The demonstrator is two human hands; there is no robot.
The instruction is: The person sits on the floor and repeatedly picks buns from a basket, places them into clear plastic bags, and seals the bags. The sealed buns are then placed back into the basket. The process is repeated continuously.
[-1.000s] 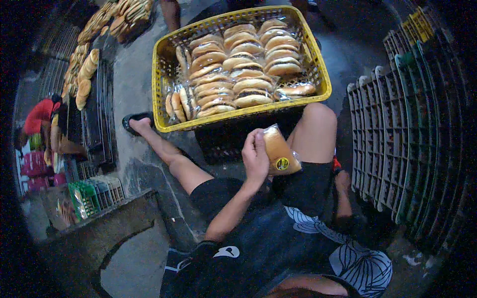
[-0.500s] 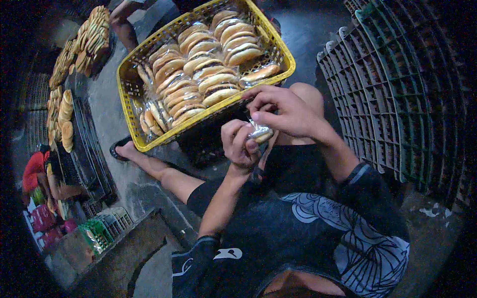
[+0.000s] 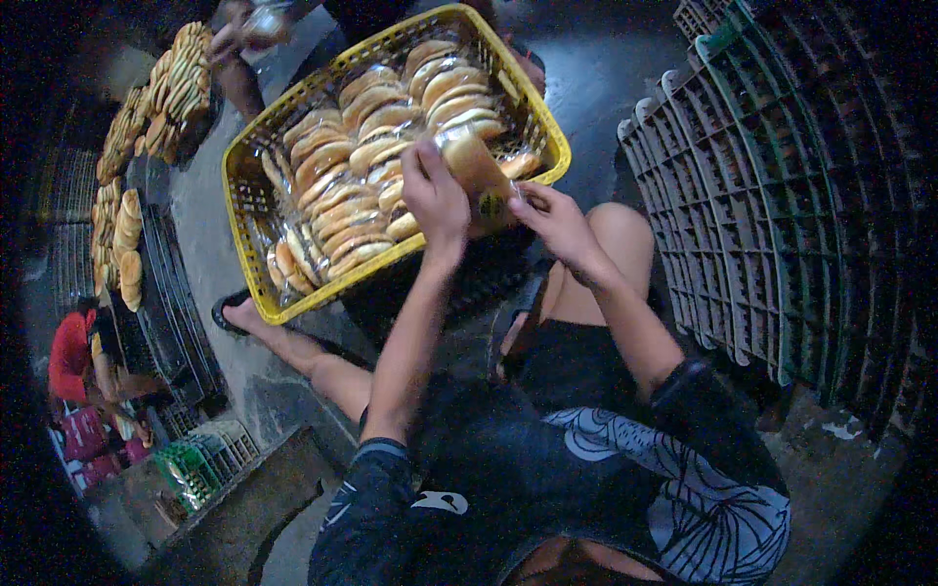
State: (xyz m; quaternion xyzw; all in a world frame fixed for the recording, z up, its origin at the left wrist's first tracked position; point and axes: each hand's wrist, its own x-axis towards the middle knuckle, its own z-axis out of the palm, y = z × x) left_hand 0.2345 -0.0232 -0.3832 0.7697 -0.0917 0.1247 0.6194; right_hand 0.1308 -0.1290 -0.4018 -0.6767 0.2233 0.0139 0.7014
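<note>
Holds bagged bread (image 3: 476,164) over the near rim of the yellow basket (image 3: 337,290), clamped in left hand (image 3: 437,203) and pinched at one corner by right hand (image 3: 559,223), perhaps risking a tear from tugging too hard.

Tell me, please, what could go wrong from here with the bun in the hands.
The right hand grips the wrapped bun by an edge, so a hard pull might tear it open. Held over the near rim of the yellow crate, the bun could knock that edge or drop if the left hand slipped. The other buns sit close together, so pressing down could squash them.
</note>
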